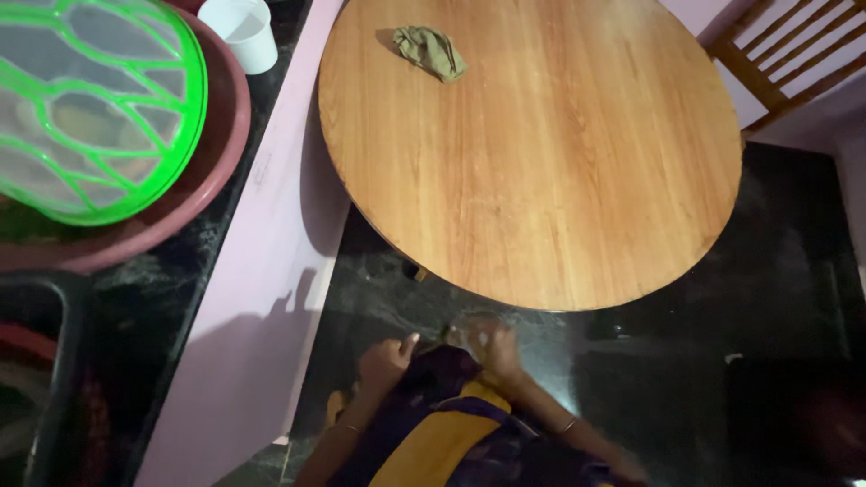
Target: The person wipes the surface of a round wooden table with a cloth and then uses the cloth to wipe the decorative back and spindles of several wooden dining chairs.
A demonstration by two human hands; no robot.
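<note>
My left hand (386, 362) and my right hand (494, 350) are close together low in the view, in front of my dark purple and yellow clothing (442, 424). Both hover over the dark floor just short of the near edge of a round wooden table (559, 180). The left hand's fingers are curled, with the thumb pointing toward the right hand. The right hand is blurred, and something small and pale shows at its fingertips; I cannot make out what it is. A crumpled olive cloth (431, 50) lies on the far left part of the tabletop, well away from both hands.
A pale pink wall edge (271, 271) runs down the left of the table. Left of it, on a dark counter, stands a maroon tub (194, 194) with a green mesh cover (90, 99) and a white cup (242, 29). A wooden chair (785, 54) stands at the top right.
</note>
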